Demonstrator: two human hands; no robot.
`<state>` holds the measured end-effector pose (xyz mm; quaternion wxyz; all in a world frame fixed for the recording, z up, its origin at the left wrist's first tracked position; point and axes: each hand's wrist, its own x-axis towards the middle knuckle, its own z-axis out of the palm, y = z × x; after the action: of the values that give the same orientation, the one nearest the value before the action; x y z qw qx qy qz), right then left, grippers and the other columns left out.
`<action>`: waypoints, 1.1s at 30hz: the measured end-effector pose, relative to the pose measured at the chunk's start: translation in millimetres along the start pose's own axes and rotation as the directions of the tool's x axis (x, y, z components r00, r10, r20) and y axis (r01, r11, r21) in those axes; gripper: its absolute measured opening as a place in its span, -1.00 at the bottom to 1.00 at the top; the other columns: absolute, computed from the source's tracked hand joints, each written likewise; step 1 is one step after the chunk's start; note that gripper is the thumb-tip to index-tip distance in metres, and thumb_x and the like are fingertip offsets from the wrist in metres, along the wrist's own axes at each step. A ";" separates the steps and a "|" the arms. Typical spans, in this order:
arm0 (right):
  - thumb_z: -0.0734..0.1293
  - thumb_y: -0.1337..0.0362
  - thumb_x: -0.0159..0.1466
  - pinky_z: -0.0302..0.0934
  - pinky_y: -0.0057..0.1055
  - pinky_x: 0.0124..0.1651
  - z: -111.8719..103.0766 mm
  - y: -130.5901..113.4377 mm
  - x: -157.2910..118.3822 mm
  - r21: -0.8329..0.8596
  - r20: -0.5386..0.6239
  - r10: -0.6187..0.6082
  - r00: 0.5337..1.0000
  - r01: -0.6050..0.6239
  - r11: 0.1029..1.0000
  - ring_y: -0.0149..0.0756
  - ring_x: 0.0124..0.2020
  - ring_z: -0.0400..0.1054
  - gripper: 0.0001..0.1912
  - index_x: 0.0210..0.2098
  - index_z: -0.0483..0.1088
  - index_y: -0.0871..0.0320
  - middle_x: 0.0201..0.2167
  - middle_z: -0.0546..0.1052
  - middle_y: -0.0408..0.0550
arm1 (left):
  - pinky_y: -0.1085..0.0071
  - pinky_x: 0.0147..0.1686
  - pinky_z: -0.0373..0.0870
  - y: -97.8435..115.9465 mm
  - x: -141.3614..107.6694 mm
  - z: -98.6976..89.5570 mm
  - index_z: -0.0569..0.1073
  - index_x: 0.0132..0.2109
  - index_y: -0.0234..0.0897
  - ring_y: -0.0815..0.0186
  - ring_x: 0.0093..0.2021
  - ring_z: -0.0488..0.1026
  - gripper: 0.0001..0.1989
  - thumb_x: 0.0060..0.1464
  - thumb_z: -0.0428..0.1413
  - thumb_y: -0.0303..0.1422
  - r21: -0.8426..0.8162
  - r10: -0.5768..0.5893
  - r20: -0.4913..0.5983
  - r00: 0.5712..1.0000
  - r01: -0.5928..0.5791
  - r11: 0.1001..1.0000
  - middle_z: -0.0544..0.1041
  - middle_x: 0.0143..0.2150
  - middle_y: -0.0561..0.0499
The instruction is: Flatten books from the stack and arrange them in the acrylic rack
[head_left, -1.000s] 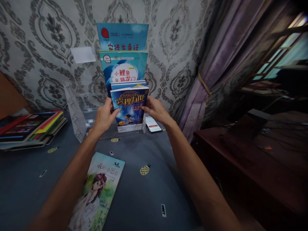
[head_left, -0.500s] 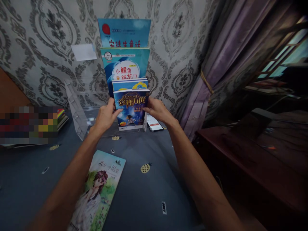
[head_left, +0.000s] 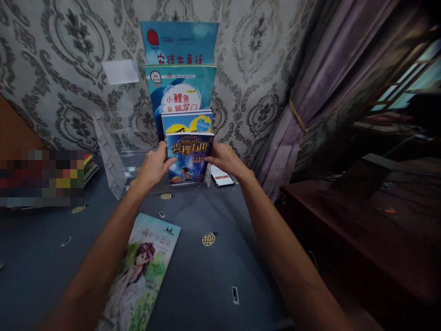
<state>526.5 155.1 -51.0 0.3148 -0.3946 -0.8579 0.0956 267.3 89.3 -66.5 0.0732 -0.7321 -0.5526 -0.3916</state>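
Observation:
Between my two hands stands a dark blue book (head_left: 190, 156) with gold lettering, its cover facing me. My left hand (head_left: 155, 162) grips its left edge, thumb on the cover. On the opposite edge, my right hand (head_left: 227, 158) holds it the same way. Right behind rises a blue and yellow book (head_left: 184, 122), then a taller teal book (head_left: 203, 87) and a blue book (head_left: 181, 41) at the back. They stand in a clear acrylic rack (head_left: 110, 156), whose left part holds no book. A book with a girl on its cover (head_left: 144, 271) lies flat near my left forearm.
A phone with a lit screen (head_left: 221, 177) lies right of the rack. A blurred-out stack of books (head_left: 90, 168) sits at the far left. Patterned wallpaper (head_left: 255, 55) backs the table (head_left: 206, 285); a tied purple curtain (head_left: 285, 138) and dark red desk (head_left: 344, 220) are at right.
The dark blue book has gone lower and sits more upright, so more of the blue and yellow book behind it shows. Both hands keep their hold on it.

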 end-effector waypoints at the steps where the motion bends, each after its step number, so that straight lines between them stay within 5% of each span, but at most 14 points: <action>1: 0.37 0.33 0.17 0.25 -0.23 -0.17 0.4 0.3 0.2 -0.008 0.008 0.009 1.000 -0.009 1.000 -0.05 -0.22 0.45 -0.75 -0.13 0.48 0.16 -0.26 0.59 0.02 | 0.20 -0.27 0.42 0.1 -0.2 0.1 0.34 -0.07 -0.14 0.09 -0.37 0.54 -0.72 0.13 0.23 -0.27 0.013 -0.006 0.013 1.000 0.006 1.000 0.50 -0.44 0.04; 10: 0.40 0.35 0.17 0.17 -0.33 -0.24 3.9 0.9 0.6 -0.050 0.055 0.020 0.998 -0.017 0.999 -0.15 -0.26 0.42 -0.79 -0.18 0.48 0.18 -0.31 0.57 -0.02 | 0.16 -0.17 0.45 -9.6 -5.3 6.5 0.41 -0.15 -0.20 0.02 -0.19 0.56 -0.78 0.14 0.25 -0.24 0.120 -0.029 0.039 0.999 0.024 0.992 0.55 -0.31 -0.08; 14: 0.41 0.34 0.18 0.17 -0.29 -0.23 4.8 -1.3 0.1 -0.082 0.037 0.038 0.999 -0.035 0.996 -0.12 -0.26 0.43 -0.80 -0.18 0.49 0.19 -0.33 0.56 0.00 | 0.20 -0.24 0.44 -12.1 -5.7 8.6 0.42 -0.21 -0.20 0.06 -0.28 0.54 -0.79 0.15 0.23 -0.19 0.184 0.003 0.018 1.000 -0.006 0.983 0.54 -0.37 -0.07; 28: 0.40 0.28 0.25 0.21 -0.30 -0.25 0.3 -6.9 -2.2 -0.118 -0.028 0.113 0.993 -0.116 0.986 -0.12 -0.29 0.48 -0.84 -0.18 0.46 0.17 -0.34 0.61 0.01 | 0.23 -0.25 0.40 3.3 -2.7 -2.8 0.42 -0.15 -0.24 0.01 -0.22 0.58 -0.81 0.25 0.13 -0.21 0.213 -0.120 0.169 0.978 0.082 0.973 0.60 -0.27 -0.18; 33: 0.38 0.33 0.26 0.22 -0.39 -0.28 0.7 -7.3 -1.7 -0.098 -0.018 0.112 0.994 -0.113 0.989 -0.20 -0.30 0.50 -0.88 -0.20 0.44 0.15 -0.35 0.61 -0.04 | 0.28 -0.21 0.40 17.1 -2.9 -7.1 0.40 -0.10 -0.26 0.03 -0.15 0.58 -0.79 0.31 0.07 -0.20 0.352 -0.172 0.211 0.962 0.089 0.932 0.62 -0.20 -0.19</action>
<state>522.4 149.0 -49.2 0.2943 -0.4580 -0.8361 0.0683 278.4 76.8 -58.0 0.1049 -0.7116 -0.6641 -0.2040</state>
